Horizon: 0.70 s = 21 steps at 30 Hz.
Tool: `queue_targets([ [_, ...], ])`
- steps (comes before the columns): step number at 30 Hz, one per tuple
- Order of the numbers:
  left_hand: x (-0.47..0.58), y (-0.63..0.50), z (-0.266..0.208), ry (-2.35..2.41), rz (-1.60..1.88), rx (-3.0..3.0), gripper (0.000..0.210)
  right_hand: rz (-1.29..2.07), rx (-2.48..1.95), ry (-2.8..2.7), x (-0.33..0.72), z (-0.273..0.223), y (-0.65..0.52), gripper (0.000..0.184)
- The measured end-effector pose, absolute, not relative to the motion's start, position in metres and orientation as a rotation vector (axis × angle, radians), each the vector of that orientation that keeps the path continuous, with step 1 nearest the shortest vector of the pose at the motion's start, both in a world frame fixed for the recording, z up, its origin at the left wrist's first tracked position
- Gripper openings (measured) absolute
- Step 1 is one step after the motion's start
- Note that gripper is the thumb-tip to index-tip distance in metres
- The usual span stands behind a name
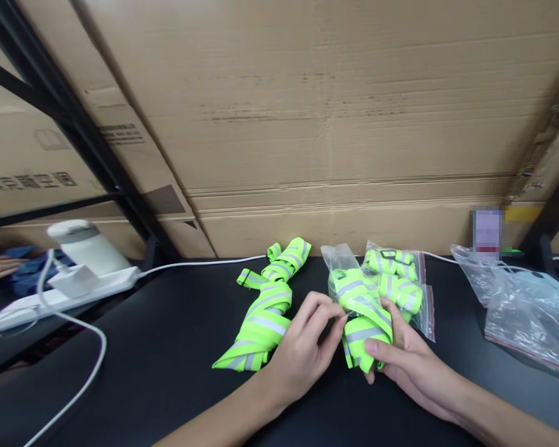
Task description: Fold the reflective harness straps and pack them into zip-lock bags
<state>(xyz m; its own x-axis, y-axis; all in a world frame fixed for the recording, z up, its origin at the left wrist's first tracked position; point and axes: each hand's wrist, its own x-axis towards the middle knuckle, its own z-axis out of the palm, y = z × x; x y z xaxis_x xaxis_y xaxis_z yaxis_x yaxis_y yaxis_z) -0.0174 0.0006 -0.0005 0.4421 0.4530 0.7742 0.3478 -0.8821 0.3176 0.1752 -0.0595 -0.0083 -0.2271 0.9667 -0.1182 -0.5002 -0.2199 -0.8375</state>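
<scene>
My right hand grips a folded bundle of neon yellow-green reflective straps with grey stripes. The bundle's upper part sits inside a clear plastic bag, while its lower end sticks out. Beside it, my left hand is closed in a pinch at the bag's lower left edge. Just behind my right hand lie bagged bundles of the same straps. To the left of my left hand rest loose wrapped strap bundles without bags, one behind the other.
Clear zip bags lie at the right by a light blue item and a pixelated object. On the left are a white power strip, its cable, and a white bottle. Cardboard stands behind; another person's hand shows far left.
</scene>
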Motion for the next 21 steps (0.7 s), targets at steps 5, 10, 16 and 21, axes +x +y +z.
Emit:
queue_targets([
  [5, -0.020, 0.006, -0.001, 0.706, 1.475, 2.584, 0.018, 1.640, -0.825, -0.744, 0.178, -0.010, -0.055, 0.094],
  [10, -0.016, 0.004, -0.001, 0.724, 1.456, 2.432, 0.017, 1.549, -0.826, -0.735, 0.176, -0.011, -0.053, 0.090],
  [16, -0.010, -0.009, -0.006, 0.679, 1.387, 2.264, 0.015, 1.472, -0.938, -0.864, 0.173, -0.013, -0.051, 0.096],
  [21, -0.009, -0.013, -0.011, 0.666, 1.326, 2.161, 0.033, 1.380, -1.011, -0.991, 0.172, -0.018, -0.050, 0.092],
])
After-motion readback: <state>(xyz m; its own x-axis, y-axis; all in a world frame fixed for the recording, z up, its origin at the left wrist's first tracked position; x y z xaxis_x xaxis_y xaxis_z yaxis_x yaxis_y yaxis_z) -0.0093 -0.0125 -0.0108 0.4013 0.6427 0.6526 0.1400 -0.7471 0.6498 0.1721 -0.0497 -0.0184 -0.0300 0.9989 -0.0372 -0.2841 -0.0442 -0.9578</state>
